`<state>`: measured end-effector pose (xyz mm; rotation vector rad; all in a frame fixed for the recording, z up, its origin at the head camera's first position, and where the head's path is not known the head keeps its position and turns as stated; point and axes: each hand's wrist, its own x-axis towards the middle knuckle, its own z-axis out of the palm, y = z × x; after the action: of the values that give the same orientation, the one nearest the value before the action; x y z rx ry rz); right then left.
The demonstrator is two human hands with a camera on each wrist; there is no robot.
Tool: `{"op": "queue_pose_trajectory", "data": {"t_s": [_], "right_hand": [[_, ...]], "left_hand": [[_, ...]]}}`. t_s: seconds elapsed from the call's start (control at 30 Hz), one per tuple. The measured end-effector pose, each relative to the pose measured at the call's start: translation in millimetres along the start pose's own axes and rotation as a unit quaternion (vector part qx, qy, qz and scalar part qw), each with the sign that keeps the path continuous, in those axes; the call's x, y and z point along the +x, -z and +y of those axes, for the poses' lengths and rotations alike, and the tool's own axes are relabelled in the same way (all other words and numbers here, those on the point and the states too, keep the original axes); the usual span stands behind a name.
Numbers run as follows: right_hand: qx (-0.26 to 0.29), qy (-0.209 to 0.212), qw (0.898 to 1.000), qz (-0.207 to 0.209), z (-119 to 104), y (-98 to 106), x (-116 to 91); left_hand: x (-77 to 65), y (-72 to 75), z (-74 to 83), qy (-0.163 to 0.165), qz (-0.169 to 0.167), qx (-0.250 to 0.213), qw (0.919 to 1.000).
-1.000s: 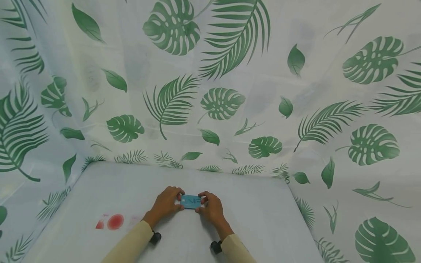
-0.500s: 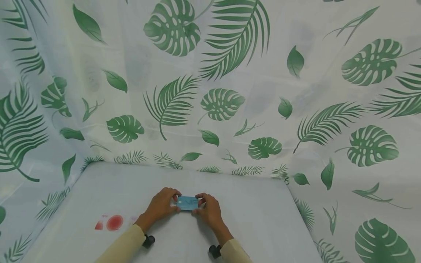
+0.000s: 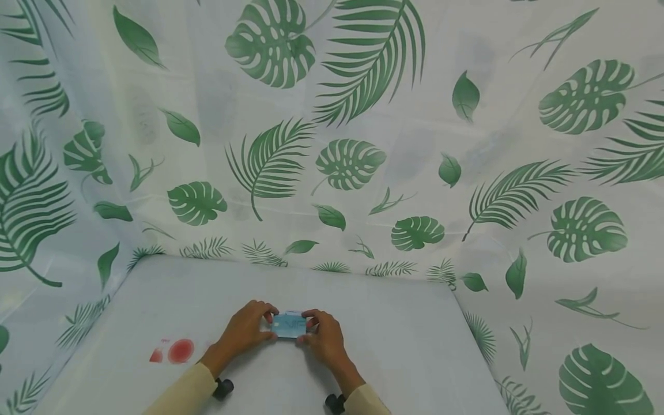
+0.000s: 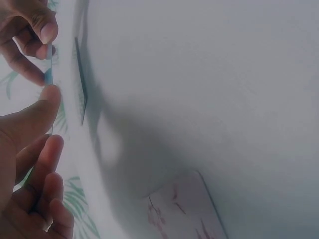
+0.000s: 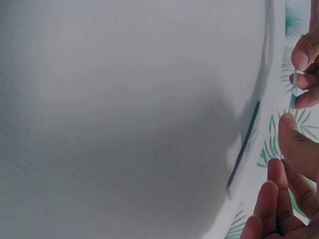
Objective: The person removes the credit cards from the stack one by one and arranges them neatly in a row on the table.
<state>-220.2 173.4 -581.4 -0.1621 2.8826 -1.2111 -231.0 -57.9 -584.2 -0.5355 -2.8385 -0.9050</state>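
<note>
Both hands hold a blue card (image 3: 289, 326) marked with VIP-like lettering, one at each end, a little above the white table. My left hand (image 3: 244, 329) pinches its left end between thumb and fingers. The right hand (image 3: 325, 337) pinches the right end the same way. Seen edge-on in the left wrist view, the card (image 4: 49, 75) is a thin line between the hands. Just beyond it a flat, thin card-like piece (image 4: 79, 84) lies on the table, mostly hidden behind the blue card in the head view.
A pale card with pinkish twig marks (image 4: 184, 209) lies near the left hand. Left of the left forearm are red round prints (image 3: 181, 350) on the white tabletop (image 3: 404, 346). Leaf-patterned sheeting (image 3: 290, 230) walls the table at the back and sides.
Both hands have moved left and slightly nearer with the blue card between them. An edge of the piece behind it has come into sight. The left forearm now covers the pale print.
</note>
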Motion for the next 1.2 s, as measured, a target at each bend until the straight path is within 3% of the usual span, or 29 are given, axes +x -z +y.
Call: {"op": "queue_pose_trajectory", "data": {"t_s": [0.33,0.77,1.2], "right_hand": [[0.01,-0.005,1.0,-0.006,-4,-6,-7],[-0.002,0.008,1.0,-0.009,-9,-14,-17],[-0.006,0.016,1.0,-0.01,-15,-20,-27]], "left_hand": [[-11.0,8.3,1.2,0.036,-0.023,-0.011,0.999],[-25.0,14.0,-3.0,0.042,-0.025,-0.01,0.9988],[-39.2,16.1,-10.4,0.021,-0.014,-0.007,0.9997]]}}
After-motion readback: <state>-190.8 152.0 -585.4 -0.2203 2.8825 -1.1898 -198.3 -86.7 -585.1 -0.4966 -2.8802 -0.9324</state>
